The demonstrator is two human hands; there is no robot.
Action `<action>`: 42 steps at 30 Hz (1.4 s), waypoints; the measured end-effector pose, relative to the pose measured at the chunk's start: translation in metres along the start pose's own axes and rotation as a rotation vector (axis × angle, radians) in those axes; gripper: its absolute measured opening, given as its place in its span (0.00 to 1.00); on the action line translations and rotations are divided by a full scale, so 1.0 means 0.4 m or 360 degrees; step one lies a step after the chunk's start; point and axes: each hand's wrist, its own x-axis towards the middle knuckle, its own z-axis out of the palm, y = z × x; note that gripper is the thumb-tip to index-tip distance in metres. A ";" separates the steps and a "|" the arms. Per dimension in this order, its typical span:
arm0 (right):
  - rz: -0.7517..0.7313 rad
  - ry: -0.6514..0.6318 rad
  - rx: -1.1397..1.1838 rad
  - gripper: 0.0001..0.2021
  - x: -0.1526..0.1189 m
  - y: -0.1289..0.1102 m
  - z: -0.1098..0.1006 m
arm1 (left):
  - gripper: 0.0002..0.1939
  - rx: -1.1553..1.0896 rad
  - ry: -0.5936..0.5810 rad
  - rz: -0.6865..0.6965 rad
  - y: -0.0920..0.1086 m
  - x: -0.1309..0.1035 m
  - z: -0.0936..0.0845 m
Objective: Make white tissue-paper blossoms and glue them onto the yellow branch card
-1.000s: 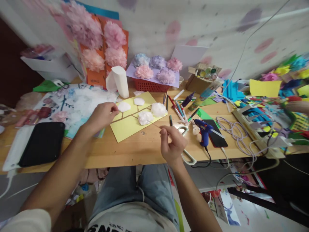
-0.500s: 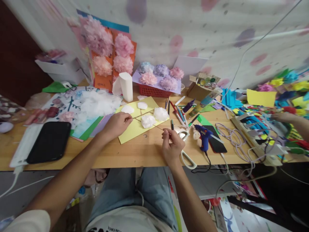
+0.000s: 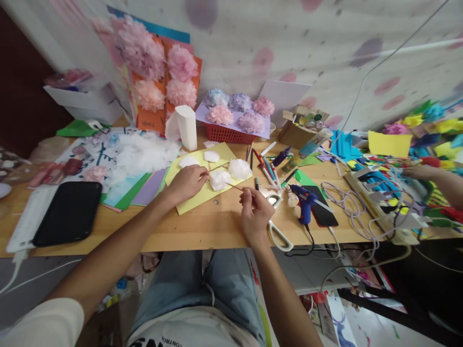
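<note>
A yellow sheet of paper (image 3: 188,205) lies on the table with two white puffs of cotton on it, a nearer puff (image 3: 220,180) and a right-hand puff (image 3: 240,169). Two flat white pieces, a left one (image 3: 188,161) and an upper one (image 3: 211,156), are at its far side. Brown branch-like lines run between them. My left hand (image 3: 188,183) is over the sheet, fingertips pinched beside the nearer puff; what they hold, if anything, is hidden. Between the thumb and fingers of my right hand (image 3: 255,209) is a thin brown stick (image 3: 235,186), its tip pointing at that puff.
White scissors (image 3: 280,237), a blue glue gun (image 3: 306,202) and a phone (image 3: 325,212) lie to the right, near several pens (image 3: 267,171). Loose cotton (image 3: 144,152) and a black tablet-like device (image 3: 68,214) are left. Another person's hand (image 3: 419,172) reaches in at far right.
My left hand has moved right, closer to the nearer cotton puff. My right hand has shifted slightly, and its stick now points more directly at the puff. The view has shifted a little.
</note>
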 end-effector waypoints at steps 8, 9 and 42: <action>-0.0070 -0.0065 0.0051 0.11 0.003 -0.013 0.001 | 0.13 -0.0117 -0.0031 0.0032 0.010 0.003 0.019; -0.0113 -0.0067 0.0045 0.11 0.002 -0.018 0.001 | 0.12 -0.0136 -0.0033 0.0031 0.012 0.003 0.021; -0.0658 -0.0085 -0.0215 0.09 -0.057 -0.045 -0.009 | 0.11 0.0256 -0.0282 0.0601 0.063 0.116 0.006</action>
